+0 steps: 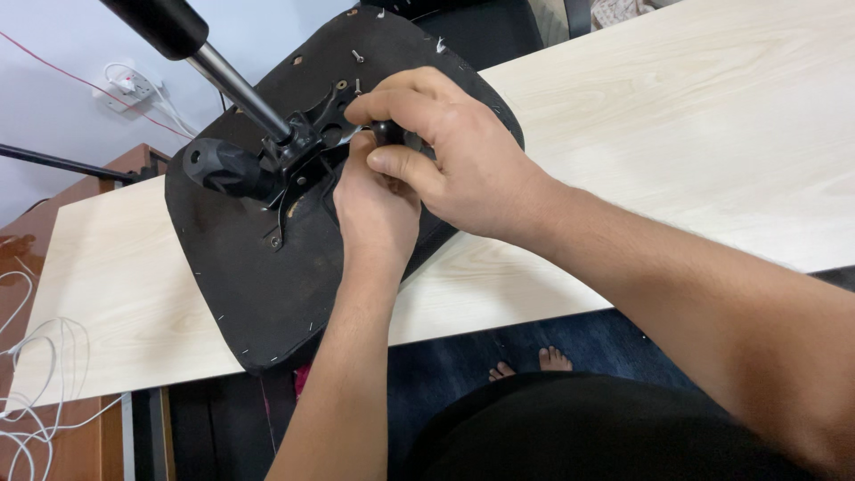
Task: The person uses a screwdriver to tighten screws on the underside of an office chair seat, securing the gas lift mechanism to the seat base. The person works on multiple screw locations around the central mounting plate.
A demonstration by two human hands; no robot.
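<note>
An upturned black chair seat (240, 285) lies on a light wooden table (695, 116). A black metal mechanism (307, 147) is bolted to its underside, with a chrome gas cylinder (236, 85) rising up and left and a black round knob (218, 167) on its left side. My right hand (463, 156) comes in from the right and grips a small black tool handle (388, 133) at the mechanism's right edge. My left hand (374, 209) reaches up from below and rests against the same spot, its fingertips hidden under my right hand. Two loose screws (357, 56) stand in the seat beyond.
White cables (36, 374) hang at the table's left end over brown wooden furniture (27, 240). A wall socket (129, 86) with a plug sits at the upper left. My bare feet (534, 363) show on a dark blue floor below the table's edge.
</note>
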